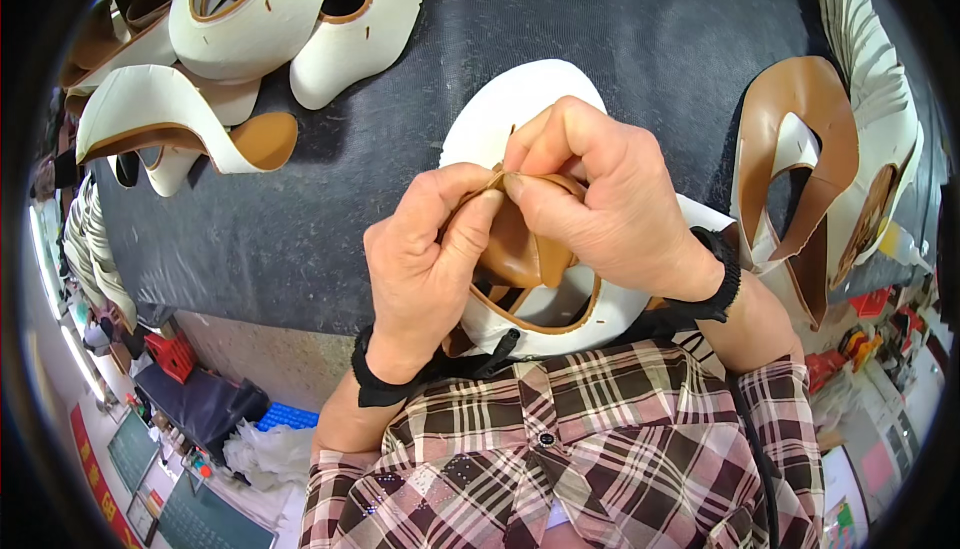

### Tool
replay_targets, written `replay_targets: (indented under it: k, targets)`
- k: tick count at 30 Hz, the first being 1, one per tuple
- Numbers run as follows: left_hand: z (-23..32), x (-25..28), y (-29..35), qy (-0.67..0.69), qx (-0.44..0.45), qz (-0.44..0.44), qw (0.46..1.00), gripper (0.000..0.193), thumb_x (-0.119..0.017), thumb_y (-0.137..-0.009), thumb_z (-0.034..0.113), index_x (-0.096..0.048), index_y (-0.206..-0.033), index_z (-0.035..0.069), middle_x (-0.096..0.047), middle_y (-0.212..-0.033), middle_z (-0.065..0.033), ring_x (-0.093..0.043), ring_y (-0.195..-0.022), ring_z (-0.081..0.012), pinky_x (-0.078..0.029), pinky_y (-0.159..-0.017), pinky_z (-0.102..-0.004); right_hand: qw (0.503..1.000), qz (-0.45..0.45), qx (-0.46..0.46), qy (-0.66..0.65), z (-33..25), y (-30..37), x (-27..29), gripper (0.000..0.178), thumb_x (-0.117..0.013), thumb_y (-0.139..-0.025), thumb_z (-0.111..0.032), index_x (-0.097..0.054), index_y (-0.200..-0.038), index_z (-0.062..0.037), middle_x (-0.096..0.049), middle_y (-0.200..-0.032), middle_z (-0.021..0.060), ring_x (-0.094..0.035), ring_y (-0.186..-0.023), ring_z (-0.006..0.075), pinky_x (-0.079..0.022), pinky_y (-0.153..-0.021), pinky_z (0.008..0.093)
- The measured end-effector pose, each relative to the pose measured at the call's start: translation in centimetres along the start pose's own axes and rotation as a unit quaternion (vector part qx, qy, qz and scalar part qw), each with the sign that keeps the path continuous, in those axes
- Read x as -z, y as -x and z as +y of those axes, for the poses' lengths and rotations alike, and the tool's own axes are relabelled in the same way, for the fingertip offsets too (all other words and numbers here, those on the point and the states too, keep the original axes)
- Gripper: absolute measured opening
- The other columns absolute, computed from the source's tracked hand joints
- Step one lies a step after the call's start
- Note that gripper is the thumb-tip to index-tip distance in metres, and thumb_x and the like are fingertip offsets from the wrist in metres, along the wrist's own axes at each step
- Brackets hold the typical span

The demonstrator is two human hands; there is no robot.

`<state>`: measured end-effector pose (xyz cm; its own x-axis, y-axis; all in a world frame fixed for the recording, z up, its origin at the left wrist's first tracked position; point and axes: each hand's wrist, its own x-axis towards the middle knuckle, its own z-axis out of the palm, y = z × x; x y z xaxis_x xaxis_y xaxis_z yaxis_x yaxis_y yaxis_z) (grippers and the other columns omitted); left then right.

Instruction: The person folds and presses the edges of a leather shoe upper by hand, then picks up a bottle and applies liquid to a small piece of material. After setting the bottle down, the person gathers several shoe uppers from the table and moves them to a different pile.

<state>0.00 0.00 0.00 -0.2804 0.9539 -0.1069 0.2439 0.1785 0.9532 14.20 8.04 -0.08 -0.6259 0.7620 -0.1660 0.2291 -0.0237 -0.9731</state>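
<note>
Over the dark tabletop (pixel 680 29), left hand (pixel 425 259) and right hand (pixel 610 194) are pinching the brown-lined shoe upper (pixel 515 244), fingertips together!

Tan lining (pixel 512 249) I pinch: smooth, leather-like, softly glossy. White piece (pixel 500 114), far side: smooth, matt. Dark worktop (pixel 660 29): grained, scuffed. My shirt (pixel 450 439): woven cloth. My black cuffs (pixel 376 374): ribbed knit.

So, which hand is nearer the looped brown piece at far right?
Right. The right hand is left of the looped brown piece, with black tabletop between; the left hand is farther left.
</note>
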Motion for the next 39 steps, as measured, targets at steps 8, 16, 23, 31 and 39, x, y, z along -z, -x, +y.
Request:
replay_targets:
  k: [8,16,23,31,39]
  targets:
    - [-0.6,0.5,-1.3,0.207,0.171,-0.077,0.960,0.008,-0.058,-0.084,0.009,-0.059,-0.086,0.001,-0.057,-0.075,0.0018,-0.049,-0.070,-0.0038,-0.040,-0.065,-0.0173,0.992,0.023,-0.037,-0.117,0.7,-0.8,0.4,0.013,-0.060,-0.074,-0.003,-0.050,-0.081,0.0013,-0.059,-0.069,0.0096,-0.058,-0.064,0.0119,-0.046,-0.056,0.0232]
    - [-0.3,0.7,-1.1,0.376,0.226,-0.135,0.888,0.011,-0.055,-0.087,0.014,-0.059,-0.087,0.004,-0.058,-0.081,0.0011,-0.051,-0.074,-0.0047,-0.041,-0.069,-0.0181,0.901,-0.102,-0.163,-0.388,0.8,-0.9,1.3,0.017,-0.062,-0.077,-0.003,-0.051,-0.090,0.0020,-0.060,-0.079,0.0076,-0.059,-0.073,0.0103,-0.047,-0.066,0.0195]
    - [-0.1,0.6,-0.6,0.439,0.248,-0.115,0.856,0.010,-0.055,-0.086,0.012,-0.058,-0.087,0.003,-0.058,-0.081,0.0008,-0.052,-0.074,-0.0049,-0.042,-0.069,-0.0182,0.918,-0.154,-0.178,-0.320,0.0,-0.6,1.7,0.019,-0.063,-0.077,-0.003,-0.051,-0.092,0.0007,-0.061,-0.082,0.0082,-0.060,-0.077,0.0113,-0.047,-0.069,0.0204]
    - [1.0,0.9,0.5,0.339,0.125,-0.140,0.922,0.010,-0.053,-0.087,0.012,-0.056,-0.082,0.004,-0.054,-0.077,0.0041,-0.046,-0.072,-0.0020,-0.037,-0.067,-0.0159,0.845,-0.196,-0.112,-0.485,0.8,0.7,1.2,0.023,-0.061,-0.078,0.001,-0.050,-0.097,-0.0036,-0.063,-0.086,0.0080,-0.059,-0.081,0.0109,-0.046,-0.075,0.0208]
    - [1.2,0.2,0.8,0.202,0.063,-0.109,0.971,0.007,-0.055,-0.085,0.008,-0.056,-0.080,0.002,-0.053,-0.071,0.0040,-0.046,-0.065,-0.0026,-0.037,-0.059,-0.0159,0.901,-0.170,-0.147,-0.372,-0.8,1.1,2.3,0.024,-0.064,-0.075,-0.001,-0.050,-0.095,0.0008,-0.062,-0.082,0.0077,-0.059,-0.074,0.0109,-0.047,-0.067,0.0194]
